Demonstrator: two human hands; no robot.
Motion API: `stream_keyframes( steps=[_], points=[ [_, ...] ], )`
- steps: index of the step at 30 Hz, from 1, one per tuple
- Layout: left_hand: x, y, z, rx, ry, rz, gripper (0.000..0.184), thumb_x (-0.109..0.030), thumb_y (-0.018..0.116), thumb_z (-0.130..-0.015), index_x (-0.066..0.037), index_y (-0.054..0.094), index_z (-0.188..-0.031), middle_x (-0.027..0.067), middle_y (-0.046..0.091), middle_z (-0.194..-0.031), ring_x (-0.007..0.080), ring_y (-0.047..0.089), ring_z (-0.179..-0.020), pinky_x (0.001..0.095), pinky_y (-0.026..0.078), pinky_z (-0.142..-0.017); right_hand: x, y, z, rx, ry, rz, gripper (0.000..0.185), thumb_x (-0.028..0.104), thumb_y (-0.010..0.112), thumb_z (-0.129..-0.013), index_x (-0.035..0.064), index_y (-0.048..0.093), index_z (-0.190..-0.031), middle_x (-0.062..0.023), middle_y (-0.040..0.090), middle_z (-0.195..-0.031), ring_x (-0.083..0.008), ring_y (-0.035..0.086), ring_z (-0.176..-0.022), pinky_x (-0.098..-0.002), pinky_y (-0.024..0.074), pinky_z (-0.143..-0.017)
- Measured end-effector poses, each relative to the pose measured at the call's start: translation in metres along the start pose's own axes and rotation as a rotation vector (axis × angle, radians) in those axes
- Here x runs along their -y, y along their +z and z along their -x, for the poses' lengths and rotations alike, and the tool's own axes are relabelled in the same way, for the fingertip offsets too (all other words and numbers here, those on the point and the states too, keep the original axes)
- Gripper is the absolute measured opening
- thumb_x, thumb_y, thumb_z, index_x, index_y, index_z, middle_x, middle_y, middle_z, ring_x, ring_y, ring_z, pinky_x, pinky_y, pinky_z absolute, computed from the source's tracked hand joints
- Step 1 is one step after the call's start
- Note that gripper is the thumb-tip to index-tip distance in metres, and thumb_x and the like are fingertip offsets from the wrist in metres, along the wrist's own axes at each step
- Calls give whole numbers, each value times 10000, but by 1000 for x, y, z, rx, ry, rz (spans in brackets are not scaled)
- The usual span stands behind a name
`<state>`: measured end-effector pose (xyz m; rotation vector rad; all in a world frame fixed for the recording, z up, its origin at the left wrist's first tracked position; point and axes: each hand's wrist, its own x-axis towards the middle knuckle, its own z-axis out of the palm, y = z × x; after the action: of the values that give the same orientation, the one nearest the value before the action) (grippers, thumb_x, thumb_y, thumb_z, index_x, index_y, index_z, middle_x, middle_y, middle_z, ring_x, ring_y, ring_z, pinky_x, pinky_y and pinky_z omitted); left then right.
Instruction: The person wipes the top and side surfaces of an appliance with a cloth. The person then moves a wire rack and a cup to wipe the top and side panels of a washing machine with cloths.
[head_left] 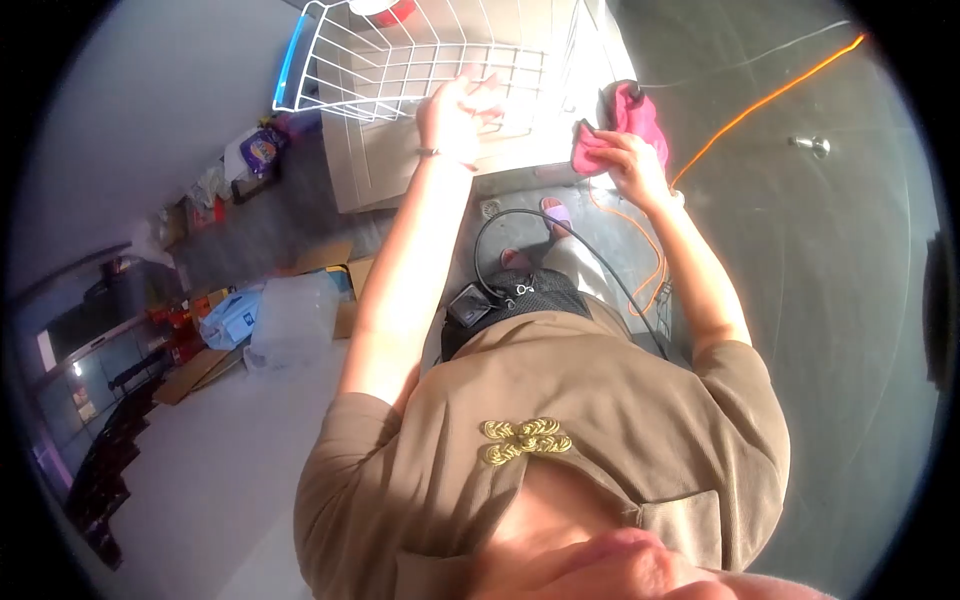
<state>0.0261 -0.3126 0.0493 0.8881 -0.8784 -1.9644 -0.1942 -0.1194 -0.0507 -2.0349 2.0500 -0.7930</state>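
My left hand [458,115] is at the near side of a white wire basket [410,75], its fingers apart and slightly bent. It overlaps the basket's wires, and I cannot tell whether it touches them. My right hand [632,168] is closed on a bright pink cloth item [640,118] with dark trim, pinching one flap of it. The rest of the pink cloth lies at the right edge of a pale cabinet top [545,140]. What kind of item it is does not show.
A red-and-white round thing [385,10] is by the basket. An orange cord [770,98] runs down the dark wall or panel on the right, near a metal knob [820,147]. A black cable [575,235] loops from my waist pouch [530,300]. Boxes and bags [235,315] lie at left.
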Motion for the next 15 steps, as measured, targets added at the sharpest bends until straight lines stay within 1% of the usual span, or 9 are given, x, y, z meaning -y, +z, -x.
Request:
stream_keyframes(
  steps=[3, 6, 7, 8, 10, 11, 12, 14, 15],
  points=[
    [6, 12, -11, -44, -3, 74, 344, -53, 387, -856, 148, 398, -1136, 251, 424, -1360, 409, 541, -1190, 566, 560, -785, 6, -4, 19, -139, 241, -262, 385, -78, 561, -695, 95, 732, -992, -82, 651, -1159, -269, 598, -1087, -335, 450, -974],
    [16, 18, -20, -90, 2, 129, 366, -36, 378, -853, 147, 380, -1170, 245, 417, -1355, 402, 544, -1184, 582, 557, -780, 1, -1, 40, -321, 617, -818, 357, -73, 505, -762, 37, 712, -1032, -62, 675, -1110, -166, 612, -1057, -268, 479, -899],
    [22, 14, -25, -71, 24, 143, 413, -56, 422, -880, 156, 347, -1227, 240, 402, -1359, 394, 536, -1187, 592, 554, -781, 1, -6, 48, -377, 733, -848, 339, -70, 488, -786, 6, 702, -1038, -58, 671, -1101, -147, 612, -1029, -250, 484, -860],
    [23, 4, -28, -75, 11, 144, 413, -56, 422, -880, 156, 347, -1227, 240, 402, -1359, 394, 536, -1187, 592, 554, -781, 5, -10, 49, -437, 978, -1088, 373, -78, 475, -782, -9, 675, -1089, -95, 662, -1115, -176, 615, -1030, -279, 491, -883],
    [27, -8, -26, 23, 40, 235, 441, -133, 516, -919, 124, 361, -1243, 225, 437, -1291, 388, 522, -1187, 601, 540, -824, 2, -10, 66, -636, 900, -1335, 415, -63, 466, -793, -19, 623, -1174, -125, 643, -1148, -209, 611, -1045, -320, 494, -912],
    [28, -17, -20, 29, 24, 301, 463, -211, 582, -935, 70, 366, -1232, 196, 445, -1234, 394, 504, -1189, 608, 517, -879, -5, -7, 76, -676, 816, -1439, 471, -19, 471, -807, -22, 544, -1272, -127, 625, -1186, -229, 614, -1056, -353, 499, -928],
    [26, -26, -13, 32, 16, 295, 463, -211, 582, -935, 70, 366, -1232, 196, 445, -1234, 394, 504, -1189, 608, 517, -879, -22, 2, 89, -674, 774, -1593, 488, 15, 477, -817, 3, 515, -1303, -125, 610, -1215, -253, 614, -1072, -381, 497, -944],
    [22, -45, 0, 66, -43, 239, 505, -232, 587, -944, 32, 319, -1281, 182, 417, -1266, 399, 498, -1191, 609, 501, -912, -15, 5, 105, -869, 903, -1733, 500, 28, 489, -810, 34, 511, -1309, -120, 609, -1220, -274, 606, -1093, -421, 493, -957],
    [21, -54, 8, 40, -54, 222, 631, -214, 592, -943, 41, 230, -1393, 175, 413, -1296, 416, 488, -1207, 610, 498, -915, -22, 13, 115, -910, 937, -1767, 497, 25, 490, -804, 60, 526, -1299, -107, 610, -1221, -287, 603, -1093, -449, 492, -961]
  ],
)
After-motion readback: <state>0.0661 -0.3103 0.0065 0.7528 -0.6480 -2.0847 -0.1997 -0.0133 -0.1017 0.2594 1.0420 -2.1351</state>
